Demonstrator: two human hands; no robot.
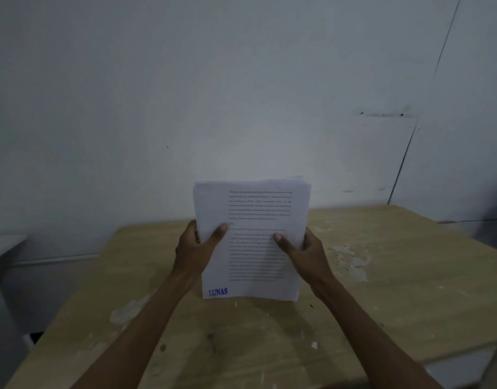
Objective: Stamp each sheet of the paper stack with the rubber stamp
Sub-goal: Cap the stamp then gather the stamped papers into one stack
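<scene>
Paper stack (pixel 252 240): upright on table (pixel 382 290), left hand (pixel 195 248) and right hand (pixel 306 252) gripping its sides (top sheet stamped LUNAS (pixel 218 291)); tap edges square, evenly.

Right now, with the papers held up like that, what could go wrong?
The stack stands on its bottom edge on the table, gripped only at its sides by the left hand and right hand. Its top edges look uneven, so sheets might slip or fan out. No stamp is in view, so stamping cannot yet go on.
</scene>
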